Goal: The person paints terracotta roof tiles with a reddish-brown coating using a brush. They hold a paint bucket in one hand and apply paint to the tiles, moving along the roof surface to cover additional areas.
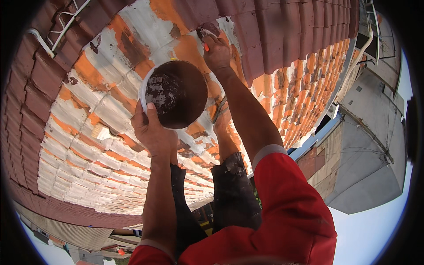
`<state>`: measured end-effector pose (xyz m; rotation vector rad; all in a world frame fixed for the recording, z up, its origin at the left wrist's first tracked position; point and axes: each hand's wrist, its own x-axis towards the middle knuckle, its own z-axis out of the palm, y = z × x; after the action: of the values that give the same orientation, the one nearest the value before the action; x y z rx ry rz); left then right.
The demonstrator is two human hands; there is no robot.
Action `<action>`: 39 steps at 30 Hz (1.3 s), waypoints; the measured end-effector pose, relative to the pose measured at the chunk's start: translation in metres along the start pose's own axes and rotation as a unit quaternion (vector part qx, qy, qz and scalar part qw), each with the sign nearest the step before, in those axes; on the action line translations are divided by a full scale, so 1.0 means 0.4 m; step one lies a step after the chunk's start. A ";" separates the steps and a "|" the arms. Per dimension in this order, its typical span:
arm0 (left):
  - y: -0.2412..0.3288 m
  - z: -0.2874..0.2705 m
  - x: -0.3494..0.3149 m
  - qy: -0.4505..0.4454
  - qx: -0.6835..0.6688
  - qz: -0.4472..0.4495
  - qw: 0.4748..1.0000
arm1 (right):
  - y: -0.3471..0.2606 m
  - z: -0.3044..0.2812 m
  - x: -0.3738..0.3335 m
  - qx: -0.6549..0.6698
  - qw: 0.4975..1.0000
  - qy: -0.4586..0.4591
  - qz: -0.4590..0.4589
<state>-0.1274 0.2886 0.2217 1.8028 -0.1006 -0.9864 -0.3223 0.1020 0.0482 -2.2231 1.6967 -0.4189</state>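
Note:
My left hand (152,128) grips the rim of a round paint bucket (143,86), thumb over the edge. The bucket is tilted toward me, and its inside is coated in dark maroon paint. Up and to the right, my right hand (217,54) is closed around a paintbrush (206,47) with an orange handle; most of the handle is hidden by my fingers. Its dark, paint-covered end touches the roof tiles at the edge of the maroon coat (265,35). Around the bucket, worn orange-and-white tiles (106,108) show bare patches and dark smears.
My bare foot (224,123) stands on the sloping tiles below the bucket. A small pale object (101,131) lies to the left. White metal tubing (42,42) crosses the painted tiles at upper left. The roof edge drops toward neighbouring grey roofs (371,145) on the right.

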 end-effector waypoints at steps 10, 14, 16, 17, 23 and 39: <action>-0.044 0.078 -0.003 0.015 -0.003 -0.078 0.997 | 0.106 -0.226 -0.121 0.363 0.913 -0.015 0.187; -0.077 0.079 -0.005 0.049 0.006 -0.037 0.998 | 0.121 -0.168 -0.054 0.397 0.888 -0.041 0.227; -0.090 0.064 0.010 0.064 0.067 -0.009 0.996 | 0.124 -0.126 -0.010 0.469 0.848 -0.037 0.244; -0.101 0.064 0.010 0.072 0.068 0.016 0.995 | 0.128 -0.111 0.003 0.501 0.827 -0.031 0.253; -0.133 0.067 -0.007 0.081 0.072 0.046 0.993 | 0.172 -0.115 -0.033 0.301 0.923 -0.152 0.188; -0.133 0.050 0.015 0.136 0.043 0.011 0.990 | 0.198 -0.437 -0.217 0.632 0.684 -0.081 0.356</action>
<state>-0.1557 0.2955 0.1727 1.9948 0.0062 -0.7206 -0.4857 0.1541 0.1706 -0.5203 1.2861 -0.7944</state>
